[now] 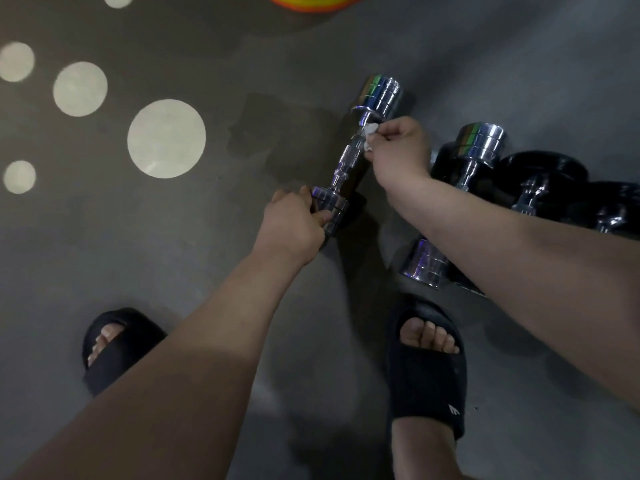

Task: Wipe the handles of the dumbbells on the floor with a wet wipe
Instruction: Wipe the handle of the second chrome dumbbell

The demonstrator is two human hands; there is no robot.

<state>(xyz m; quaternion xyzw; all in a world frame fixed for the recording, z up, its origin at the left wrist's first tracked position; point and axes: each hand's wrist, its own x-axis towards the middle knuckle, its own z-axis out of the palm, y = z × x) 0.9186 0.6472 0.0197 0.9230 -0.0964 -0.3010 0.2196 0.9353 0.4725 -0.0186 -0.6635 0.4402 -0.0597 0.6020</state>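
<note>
My left hand (294, 225) grips the near head; my right hand (398, 150) pinches the wet wipe (370, 132) at the far end of the handle (346, 159), whose axis runs toward me

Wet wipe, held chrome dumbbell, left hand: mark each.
wet wipe (371, 129), head view, crumpled white fold
held chrome dumbbell (346, 156), head view, knurled handle middle
left hand (294, 226), head view, back of hand

**Dumbbells, wipe**

Lying diagonally: chrome dumbbell (341, 168), near head being gripped by left hand (294, 226). Crumpled white wipe (370, 133), pinched in right hand (398, 150), touching far end of handle (349, 152). Sitting just beside: second chrome dumbbell (479, 143), black dumbbells (543, 178).
</note>
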